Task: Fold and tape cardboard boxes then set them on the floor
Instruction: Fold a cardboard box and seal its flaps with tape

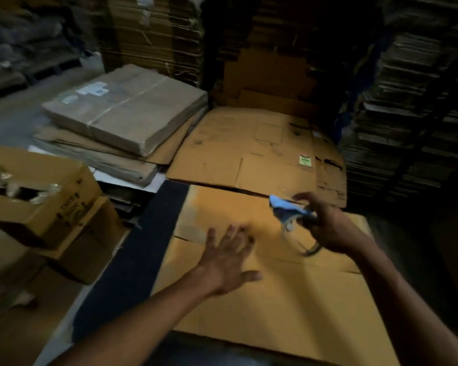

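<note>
Now, flat cardboard box [275, 294] under both hands, tape in the right.
I see its long axis running away from me; left hand [226, 262] hovers with fingers spread, right hand [325, 228] grips a blurred tape dispenser [292, 216]. Dark strip [132, 257] borders its left edge; another flattened sheet [249, 151] lies beyond.

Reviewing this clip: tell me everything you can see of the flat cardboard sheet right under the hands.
The cardboard sheet is tan, corrugated-looking, unfolded and lying flat, with crease lines and flap slits near its far edge. It lies nearest the camera, beside a dark strip on its left and just before another flat sheet. The left hand, fingers spread, is over it; contact is unclear. The right hand holds a blurred blue tape dispenser above it.
</note>
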